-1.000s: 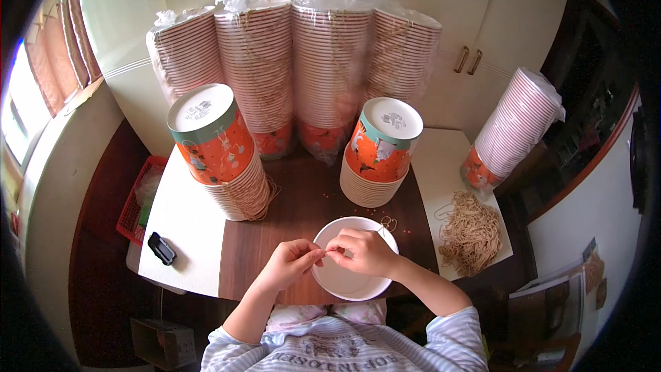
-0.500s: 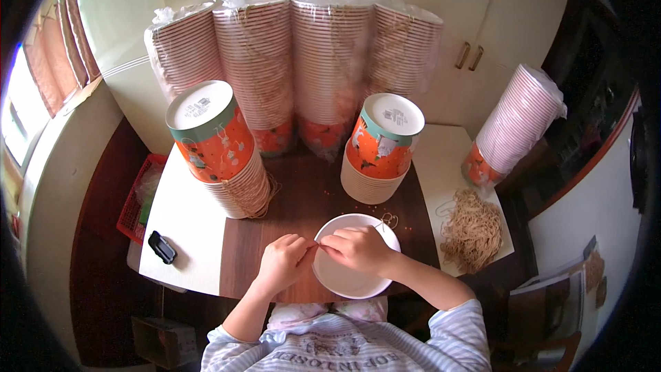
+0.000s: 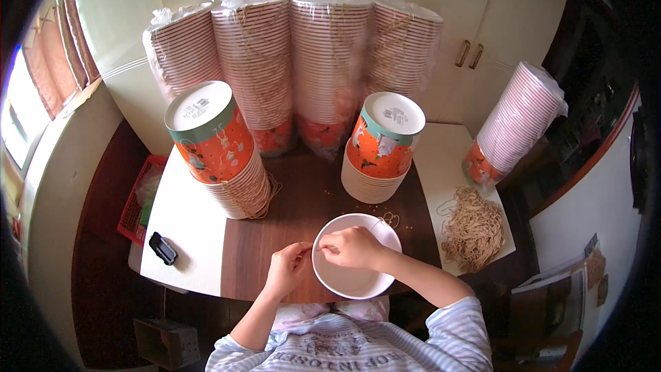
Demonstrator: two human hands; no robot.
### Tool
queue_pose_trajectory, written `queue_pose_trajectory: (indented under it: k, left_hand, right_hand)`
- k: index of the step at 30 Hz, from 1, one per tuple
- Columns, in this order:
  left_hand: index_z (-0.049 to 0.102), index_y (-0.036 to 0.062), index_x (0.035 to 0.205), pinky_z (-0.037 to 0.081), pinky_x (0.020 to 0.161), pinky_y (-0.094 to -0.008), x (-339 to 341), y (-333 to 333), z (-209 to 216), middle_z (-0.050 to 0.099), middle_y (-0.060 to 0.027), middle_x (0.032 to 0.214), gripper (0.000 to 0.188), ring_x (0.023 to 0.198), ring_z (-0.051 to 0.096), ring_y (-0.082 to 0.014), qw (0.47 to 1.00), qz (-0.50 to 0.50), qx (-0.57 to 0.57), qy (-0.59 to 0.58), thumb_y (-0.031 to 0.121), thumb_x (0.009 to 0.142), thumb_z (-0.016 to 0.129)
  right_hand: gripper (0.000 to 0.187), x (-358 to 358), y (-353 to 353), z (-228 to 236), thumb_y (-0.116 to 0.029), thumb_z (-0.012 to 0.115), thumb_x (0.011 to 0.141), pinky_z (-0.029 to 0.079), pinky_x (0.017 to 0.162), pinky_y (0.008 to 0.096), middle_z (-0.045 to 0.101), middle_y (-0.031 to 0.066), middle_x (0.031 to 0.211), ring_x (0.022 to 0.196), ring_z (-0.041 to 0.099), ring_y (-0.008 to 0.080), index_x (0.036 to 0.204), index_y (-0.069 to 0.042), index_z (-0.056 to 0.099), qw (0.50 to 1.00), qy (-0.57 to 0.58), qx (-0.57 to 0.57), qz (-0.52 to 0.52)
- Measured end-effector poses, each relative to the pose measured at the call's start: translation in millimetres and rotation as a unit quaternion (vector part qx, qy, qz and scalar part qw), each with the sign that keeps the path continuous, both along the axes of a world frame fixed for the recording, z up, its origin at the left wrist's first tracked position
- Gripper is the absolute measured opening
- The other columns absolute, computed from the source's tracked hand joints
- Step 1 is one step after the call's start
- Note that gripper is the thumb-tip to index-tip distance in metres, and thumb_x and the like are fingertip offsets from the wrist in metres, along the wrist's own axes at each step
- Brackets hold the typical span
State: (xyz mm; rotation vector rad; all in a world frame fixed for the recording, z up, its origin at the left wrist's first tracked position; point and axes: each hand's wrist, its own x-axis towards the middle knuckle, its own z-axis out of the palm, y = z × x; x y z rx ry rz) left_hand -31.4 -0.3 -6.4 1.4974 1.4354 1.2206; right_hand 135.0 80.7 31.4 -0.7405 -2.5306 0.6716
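Observation:
A white paper bucket [image 3: 348,284] stands mouth up at the table's near edge, in front of me. My left hand [image 3: 288,267] is just outside its left rim, thumb and fingers pinched together. Over the bucket's mouth, my right hand [image 3: 350,246] bends its fingers in a pinch at the inner side of the same rim. Whatever lies between the fingertips of either hand is too small to make out. On the far right of the rim sits a thin loop of tan cord [image 3: 390,219].
Stacked upside-down orange buckets stand left [image 3: 219,148] and right [image 3: 380,145] on the brown tabletop [image 3: 255,248]. Tall plastic-wrapped stacks [image 3: 329,62] line the back; another wrapped stack [image 3: 516,120] leans at right. Tan cord [image 3: 474,231] is heaped right, a black case [image 3: 163,248] left.
The fingertips, which met at the bucket's left rim, are now slightly apart. My left hand has dropped a little, and my right fingers have turned more inward over the bucket's mouth.

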Motion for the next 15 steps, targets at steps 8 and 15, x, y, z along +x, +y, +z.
queue_pose_trajectory:
  k: [8, 15]
  left_hand:
    - [0.058, -0.0037, 0.096, 0.05, 0.063, -0.0251, -1.0, -1.9, 2.2, 0.062, -0.0146, 0.085, 0.02, 0.075, 0.062, -0.0154, 1.0, -0.003, 0.0, -0.015, -0.002, 0.076, 0.055]
    - [0.058, -0.0033, 0.097, 0.05, 0.064, -0.0255, 0.3, -1.9, 5.3, 0.062, -0.0144, 0.085, 0.022, 0.076, 0.061, -0.0159, 1.0, -0.006, -0.013, -0.012, -0.002, 0.076, 0.054]
  right_hand:
    - [0.011, -2.2, 0.7, -1.0, -0.016, 0.056, 0.073, 0.048, 0.054, 0.0339, 0.062, 0.0065, 0.065, 0.058, 0.06, 0.0234, 0.078, -0.012, 0.064, 0.999, -0.023, -0.013, -0.02]
    - [0.011, -2.9, 0.6, -0.8, -0.018, 0.054, 0.073, 0.048, 0.053, 0.0384, 0.06, 0.0104, 0.063, 0.058, 0.06, 0.0271, 0.075, -0.01, 0.063, 0.999, -0.006, -0.018, -0.034]
